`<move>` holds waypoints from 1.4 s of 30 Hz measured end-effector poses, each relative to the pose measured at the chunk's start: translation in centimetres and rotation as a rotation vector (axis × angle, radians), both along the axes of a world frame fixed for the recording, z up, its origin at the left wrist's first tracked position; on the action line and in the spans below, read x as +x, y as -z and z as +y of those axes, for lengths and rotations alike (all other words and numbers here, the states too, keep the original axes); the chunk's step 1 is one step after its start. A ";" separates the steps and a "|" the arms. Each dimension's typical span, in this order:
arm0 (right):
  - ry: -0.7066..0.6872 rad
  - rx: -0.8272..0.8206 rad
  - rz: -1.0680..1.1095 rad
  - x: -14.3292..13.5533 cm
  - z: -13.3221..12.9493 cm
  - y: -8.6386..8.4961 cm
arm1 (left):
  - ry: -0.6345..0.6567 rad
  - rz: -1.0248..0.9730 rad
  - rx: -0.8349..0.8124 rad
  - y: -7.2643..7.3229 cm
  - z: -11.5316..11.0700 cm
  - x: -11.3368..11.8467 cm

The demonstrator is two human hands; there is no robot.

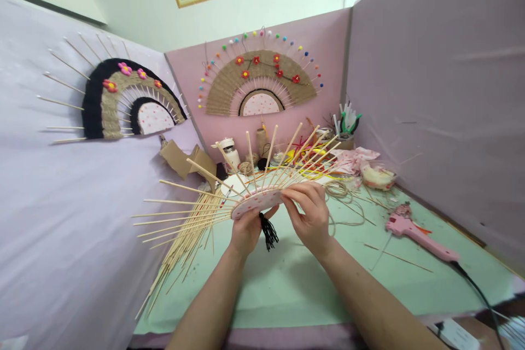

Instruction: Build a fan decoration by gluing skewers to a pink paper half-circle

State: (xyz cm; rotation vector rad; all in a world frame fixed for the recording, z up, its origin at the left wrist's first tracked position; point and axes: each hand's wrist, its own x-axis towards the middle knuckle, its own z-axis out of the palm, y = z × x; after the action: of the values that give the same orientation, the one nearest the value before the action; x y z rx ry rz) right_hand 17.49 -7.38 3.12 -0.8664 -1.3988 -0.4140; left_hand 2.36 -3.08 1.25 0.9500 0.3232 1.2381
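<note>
A half-round piece [254,203] covered in pink dotted cloth is held up over the table, with several thin wooden sticks [249,159] fanning out from its curved edge. My left hand [246,229] grips its lower edge from below. At the right end, the fingers of my right hand [308,213] pinch the edge near the sticks. A black tassel [268,232] hangs beneath the piece, between both hands.
A pink glue gun [422,238] with a cord lies at the right. Loose sticks [176,251] are piled at the left. Behind stand a jar [230,154], cardboard [186,161] and twine [338,190]. Two finished fans [262,65] hang on the panels.
</note>
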 end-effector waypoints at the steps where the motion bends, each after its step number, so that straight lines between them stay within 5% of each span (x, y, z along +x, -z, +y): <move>1: 0.000 0.003 -0.003 -0.1 -0.1 0.0 | -0.001 0.004 -0.003 0.0 0.0 0.0; 17: 0.040 0.086 -0.113 -1.7 -1.1 0.0 | -0.160 0.053 -0.009 0.7 -0.2 0.4; 42: 0.128 0.114 -0.111 -1.8 -1.3 0.5 | -0.123 0.131 0.017 0.8 -0.3 0.5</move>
State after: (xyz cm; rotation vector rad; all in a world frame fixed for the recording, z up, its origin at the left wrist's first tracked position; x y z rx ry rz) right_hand 15.74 -8.67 2.64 -0.8528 -1.4110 -0.6417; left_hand 2.84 -3.33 0.42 1.0404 0.4814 1.2949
